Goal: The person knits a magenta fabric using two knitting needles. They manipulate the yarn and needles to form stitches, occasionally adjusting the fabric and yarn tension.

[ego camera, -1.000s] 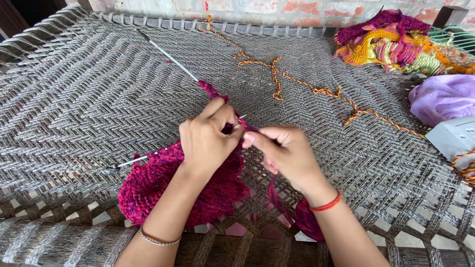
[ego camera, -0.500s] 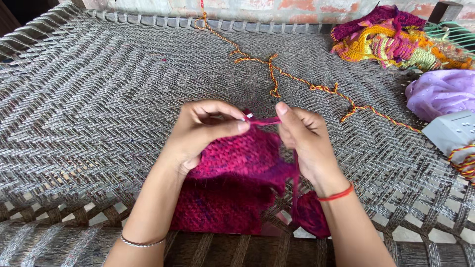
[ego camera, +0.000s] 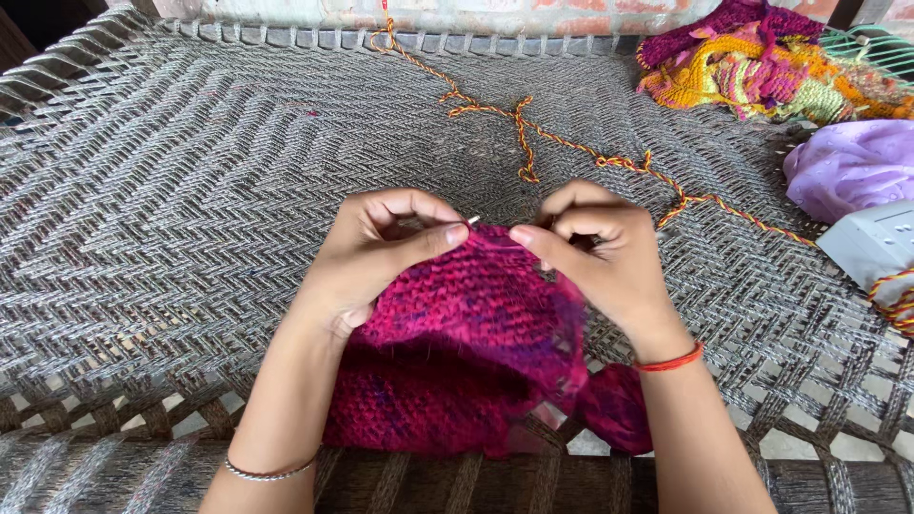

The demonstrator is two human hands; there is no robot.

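Note:
My left hand [ego camera: 381,249] pinches the top edge of a magenta knitted piece [ego camera: 457,343] together with a thin metal knitting needle whose tip [ego camera: 472,220] pokes out by the thumb. My right hand [ego camera: 600,249] grips the same top edge on the other side, fingers curled; any second needle is hidden inside it. The knitted piece hangs down between my forearms over the front of the woven cot. A ball of magenta yarn [ego camera: 619,409] lies under my right wrist.
The grey woven cot surface [ego camera: 190,171] spreads all around. An orange and yellow twisted cord [ego camera: 533,133] trails across the back. Multicoloured knitted fabric [ego camera: 762,67] and a lilac cloth [ego camera: 847,171] sit at the far right, beside a grey box [ego camera: 876,247].
The knitting was turned and gathered between my hands, and the long needle that lay out to the far left is no longer seen. My right hand moved up and closer to the left.

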